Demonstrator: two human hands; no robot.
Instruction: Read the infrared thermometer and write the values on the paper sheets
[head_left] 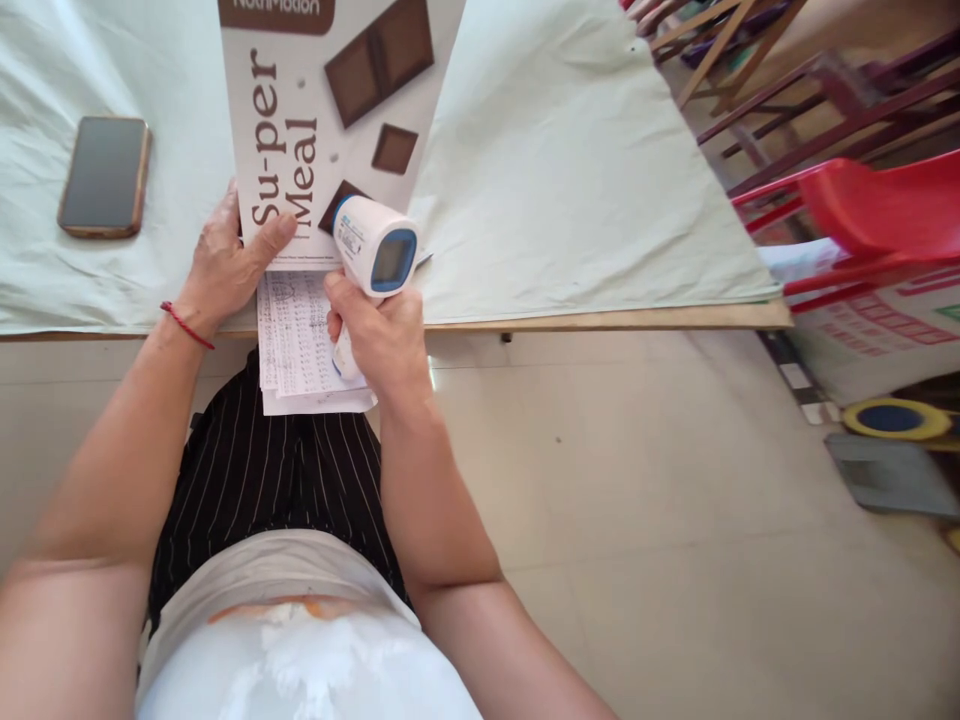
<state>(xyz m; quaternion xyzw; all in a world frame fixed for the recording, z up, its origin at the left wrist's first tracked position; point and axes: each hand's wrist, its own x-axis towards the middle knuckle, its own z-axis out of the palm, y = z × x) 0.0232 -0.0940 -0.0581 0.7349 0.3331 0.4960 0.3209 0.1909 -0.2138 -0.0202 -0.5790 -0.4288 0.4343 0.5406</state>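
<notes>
Over the near edge of the table (622, 317), a white thermometer (366, 235) is being clasped by its handle in the right hand (390, 335); its head is being aimed far-left at a "Su-per Meal" pack (319, 125), its handle slanting near-left. The pack, its long axis running toward the far side, is being gripped near its near-left corner by the left hand (232, 260). Marked sheets (296, 330) are being partly covered by the pack. A phone (105, 177) is being supported farther left. The pack's far end is being cut off; much of the handle is being hidden.
</notes>
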